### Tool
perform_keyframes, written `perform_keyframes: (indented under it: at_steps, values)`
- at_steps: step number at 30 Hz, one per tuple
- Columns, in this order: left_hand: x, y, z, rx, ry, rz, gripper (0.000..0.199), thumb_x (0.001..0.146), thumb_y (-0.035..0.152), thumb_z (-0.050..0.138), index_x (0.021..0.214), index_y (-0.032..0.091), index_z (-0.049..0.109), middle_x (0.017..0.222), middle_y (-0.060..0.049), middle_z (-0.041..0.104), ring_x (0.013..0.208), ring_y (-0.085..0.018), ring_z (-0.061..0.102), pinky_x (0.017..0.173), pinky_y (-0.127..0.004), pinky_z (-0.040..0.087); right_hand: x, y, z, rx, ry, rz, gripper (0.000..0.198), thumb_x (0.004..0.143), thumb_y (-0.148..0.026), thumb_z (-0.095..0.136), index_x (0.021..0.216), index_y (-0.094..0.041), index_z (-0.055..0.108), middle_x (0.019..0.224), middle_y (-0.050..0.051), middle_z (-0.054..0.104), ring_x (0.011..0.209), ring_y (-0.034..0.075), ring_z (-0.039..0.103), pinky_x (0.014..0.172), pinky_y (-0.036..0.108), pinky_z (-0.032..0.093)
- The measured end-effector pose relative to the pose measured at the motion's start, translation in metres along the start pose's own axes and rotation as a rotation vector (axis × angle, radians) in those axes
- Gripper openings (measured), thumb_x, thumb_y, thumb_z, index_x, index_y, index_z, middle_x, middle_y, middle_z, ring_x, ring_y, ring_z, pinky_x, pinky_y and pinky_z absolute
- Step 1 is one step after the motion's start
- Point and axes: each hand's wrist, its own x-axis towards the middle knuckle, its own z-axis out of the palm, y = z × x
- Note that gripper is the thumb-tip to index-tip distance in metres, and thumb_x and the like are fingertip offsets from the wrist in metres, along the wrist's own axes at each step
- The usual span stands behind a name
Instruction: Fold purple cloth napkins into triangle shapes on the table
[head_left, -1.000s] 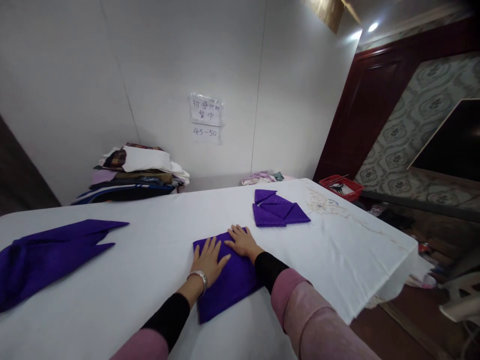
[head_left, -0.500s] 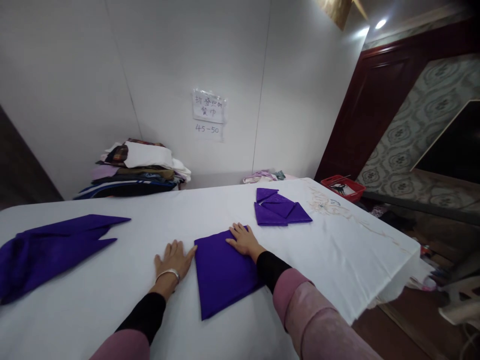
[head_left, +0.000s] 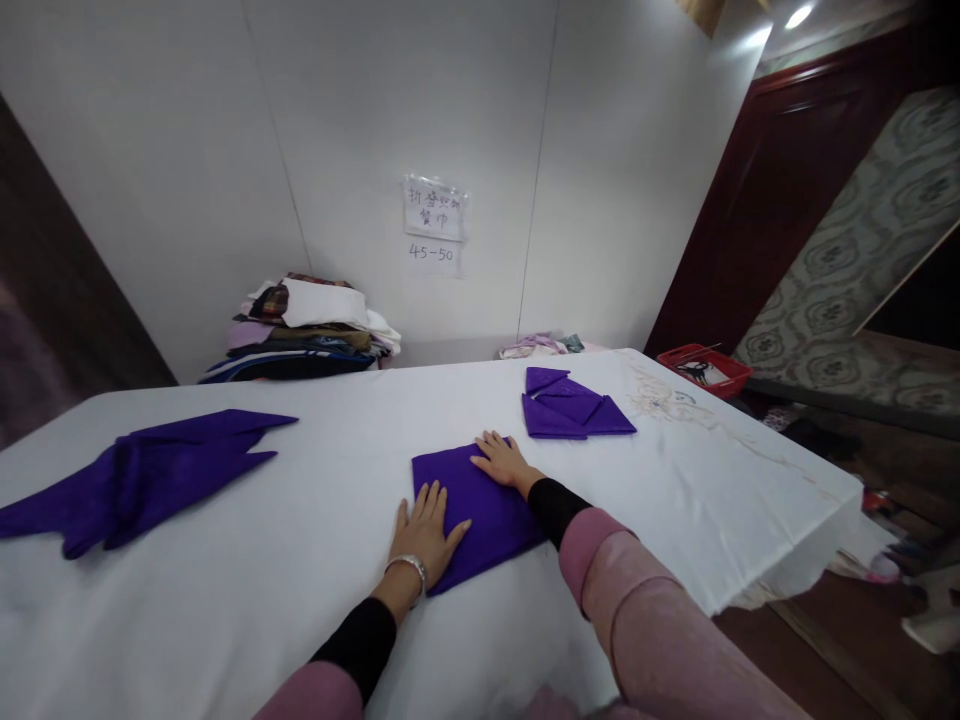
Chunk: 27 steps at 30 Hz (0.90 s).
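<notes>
Left grip [head_left: 422, 535]: open and flat, fingers stretched forward, laid across the left edge of the purple cloth [head_left: 495, 520], thumb reaching onto it; silver bracelet [head_left: 418, 572] at the wrist.
Right grip [head_left: 502, 463]: open too, fingers spread, resting on the far right part of the purple cloth, closed around nothing.
Purple cloth: folded into a flat, roughly four-sided shape, lying on the desk [head_left: 315, 600] between the other two purple pieces, partly covered by both palms.
Loose purple piece [head_left: 195, 470]: crumpled, with pointed ends, well apart to the left.
Folded purple pieces [head_left: 566, 410]: lying flat with angular corners, just beyond the right grip and to its right.
Desk: spread with white fabric, embroidered with a pale floral motif [head_left: 664, 400] toward the far right.
Clothes stack [head_left: 322, 335]: piled beyond the far edge, left of centre.
Wall sign [head_left: 435, 210]: handwritten, "45-50" legible below.
Red basket [head_left: 739, 382]: beside the far right corner.
Sleeves [head_left: 637, 590]: pink, with black cuffs showing.
</notes>
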Motion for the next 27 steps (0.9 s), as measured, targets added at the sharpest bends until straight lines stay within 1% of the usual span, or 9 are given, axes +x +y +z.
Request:
perform_keyframes:
  at_steps: [3,7,9,16,19,21,23,25,27]
  values:
    - [0.001,0.001,-0.001,0.001,-0.003,0.005,0.076,0.084,0.063,0.020,0.139,0.011,0.030,0.147,-0.013,0.023,0.137,-0.028,0.015,0.109,-0.051,0.011,-0.016,-0.014,0.004,0.017,0.042,-0.055,0.067,0.090,-0.059,0.020,0.143,-0.018,0.021,0.150,0.012,0.013,0.138,0.025,0.006,0.107,0.050,0.005]
    - [0.002,0.001,0.001,0.005,0.005,0.014,0.075,0.084,0.061,0.022,0.139,0.010,0.029,0.147,-0.013,0.025,0.137,-0.028,0.016,0.108,-0.052,0.010,-0.050,-0.022,0.015,0.018,0.010,-0.210,0.066,0.088,-0.061,0.022,0.142,-0.023,0.024,0.149,0.009,0.018,0.137,0.024,0.011,0.108,0.050,0.004]
    - [0.002,0.001,0.002,0.003,0.004,0.010,0.075,0.084,0.061,0.021,0.139,0.011,0.030,0.147,-0.013,0.025,0.137,-0.028,0.016,0.108,-0.052,0.011,-0.067,-0.010,0.016,-0.010,-0.003,-0.169,0.064,0.088,-0.061,0.025,0.141,-0.025,0.027,0.149,0.008,0.019,0.137,0.024,0.012,0.108,0.050,0.005]
    - [0.002,0.002,0.001,-0.039,-0.002,0.009,0.077,0.084,0.063,0.019,0.139,0.011,0.028,0.148,-0.012,0.022,0.137,-0.027,0.013,0.109,-0.051,0.008,-0.108,0.063,0.002,-0.069,0.063,0.143,0.057,0.092,-0.051,0.025,0.139,-0.020,0.031,0.148,0.009,0.022,0.137,0.024,0.014,0.107,0.049,0.011]
    - [0.003,0.001,-0.003,-0.092,-0.023,-0.009,0.078,0.083,0.064,0.020,0.140,0.010,0.027,0.149,-0.013,0.021,0.137,-0.027,0.013,0.109,-0.051,0.008,-0.124,0.061,0.002,0.056,0.141,0.216,0.059,0.093,-0.050,0.021,0.140,-0.016,0.030,0.146,0.010,0.028,0.136,0.021,0.019,0.108,0.044,0.017]
    - [-0.002,0.003,-0.008,-0.136,0.003,-0.025,0.078,0.083,0.064,0.023,0.140,0.011,0.026,0.149,-0.013,0.021,0.137,-0.028,0.013,0.109,-0.052,0.010,-0.137,0.049,0.004,0.147,0.190,0.178,0.060,0.092,-0.053,0.024,0.139,-0.017,0.032,0.145,0.009,0.032,0.134,0.020,0.024,0.108,0.040,0.021]
    - [-0.015,0.009,-0.013,-0.162,0.048,0.046,0.075,0.082,0.063,0.032,0.138,0.014,0.030,0.147,-0.012,0.027,0.136,-0.028,0.017,0.108,-0.052,0.011,-0.150,0.036,0.008,0.191,0.207,0.088,0.058,0.090,-0.054,0.030,0.136,-0.020,0.038,0.143,0.007,0.036,0.133,0.019,0.026,0.109,0.039,0.022]
    - [-0.034,0.017,-0.018,-0.170,0.067,0.200,0.066,0.078,0.058,0.046,0.131,0.019,0.041,0.140,-0.010,0.040,0.131,-0.028,0.028,0.108,-0.049,0.014,-0.162,0.027,0.012,0.200,0.202,0.011,0.054,0.089,-0.052,0.034,0.134,-0.022,0.041,0.141,0.005,0.039,0.132,0.020,0.029,0.109,0.040,0.023]
    - [-0.052,0.025,-0.021,-0.175,0.060,0.323,0.050,0.076,0.046,0.055,0.120,0.022,0.051,0.128,-0.007,0.051,0.121,-0.026,0.039,0.104,-0.045,0.024,-0.171,0.023,0.017,0.183,0.194,-0.027,0.051,0.089,-0.048,0.037,0.133,-0.023,0.043,0.139,0.006,0.041,0.131,0.021,0.031,0.109,0.042,0.024]
